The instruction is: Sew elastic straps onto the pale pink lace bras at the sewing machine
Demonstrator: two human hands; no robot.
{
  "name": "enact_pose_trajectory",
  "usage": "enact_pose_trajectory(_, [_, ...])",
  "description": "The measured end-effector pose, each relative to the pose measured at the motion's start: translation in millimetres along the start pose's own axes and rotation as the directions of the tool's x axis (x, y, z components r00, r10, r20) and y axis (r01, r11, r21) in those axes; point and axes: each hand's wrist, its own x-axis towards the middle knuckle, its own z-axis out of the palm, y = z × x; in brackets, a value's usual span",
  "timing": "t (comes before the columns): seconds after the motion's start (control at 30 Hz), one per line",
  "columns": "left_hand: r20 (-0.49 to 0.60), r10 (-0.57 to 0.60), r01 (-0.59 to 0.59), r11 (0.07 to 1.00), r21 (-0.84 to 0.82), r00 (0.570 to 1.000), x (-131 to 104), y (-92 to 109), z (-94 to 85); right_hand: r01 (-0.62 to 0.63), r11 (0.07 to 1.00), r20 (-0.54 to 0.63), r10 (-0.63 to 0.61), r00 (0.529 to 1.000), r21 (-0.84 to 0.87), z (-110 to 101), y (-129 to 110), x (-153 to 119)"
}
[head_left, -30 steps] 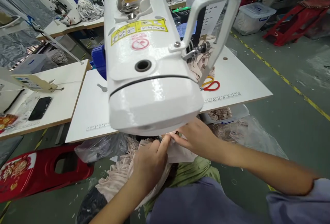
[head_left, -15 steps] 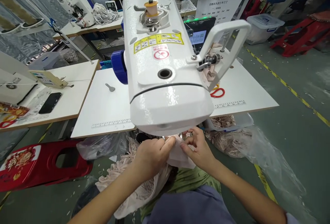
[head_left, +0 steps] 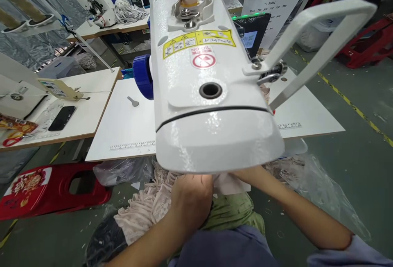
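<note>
My left hand (head_left: 194, 195) is closed just below the front of a white sewing machine (head_left: 215, 140), its fingertips tucked out of sight. A pale pink fabric piece (head_left: 230, 184) hangs beside it, and the hand appears to grip its hidden edge. The machine's head covers the fingers of my right hand (head_left: 249, 174); only its back edge and wrist show, above the same fabric. A heap of pale pink lace-edged garments (head_left: 147, 209) lies by my left forearm. The needle area is hidden.
The white worktable (head_left: 123, 123) extends either side of the machine, with a small grey tool (head_left: 133, 102) on the left. A white metal guard (head_left: 319, 17) juts out at right. A red stool (head_left: 58, 201) stands at left, and a plastic bag (head_left: 325, 193) lies at lower right.
My head has moved closer, so the machine looks bigger. My right hand has passed under the machine's head out of sight. My left hand has turned, its fingertips now hidden.
</note>
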Motion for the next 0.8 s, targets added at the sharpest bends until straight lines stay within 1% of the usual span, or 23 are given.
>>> enact_pose_trajectory(0.13, [0.005, -0.025, 0.025, 1.000, 0.003, 1.000, 0, 2, 1.2, 0.009, 0.999, 0.069, -0.011, 0.998, 0.037, -5, -2, 9])
enact_pose_trajectory(0.33, [0.003, -0.041, 0.041, 0.999, 0.012, 0.999, -2, 4, 0.8, 0.001, 0.997, 0.068, -0.006, 0.998, 0.078, -8, -9, 12])
enact_pose_trajectory(0.43, [0.017, -0.043, 0.043, 0.999, 0.012, 0.999, -2, 4, 0.8, -0.005, 0.998, 0.085, 0.000, 0.996, 0.061, -9, -10, 13])
enact_pose_trajectory(0.53, [-0.004, -0.038, 0.038, 0.999, 0.016, 0.999, -2, 3, 1.4, -0.020, 0.999, 0.096, 0.017, 0.995, 0.029, -10, -12, 14])
enact_pose_trajectory(0.67, [-0.039, -0.018, 0.019, 1.000, 0.016, 0.999, -1, 1, 2.2, -0.024, 1.000, 0.084, 0.024, 0.996, 0.002, -9, -11, 13])
enact_pose_trajectory(0.8, [-0.059, -0.006, 0.009, 0.999, 0.045, 0.998, -2, 2, 3.3, -0.018, 1.000, 0.049, 0.018, 0.999, 0.009, -6, -4, 10])
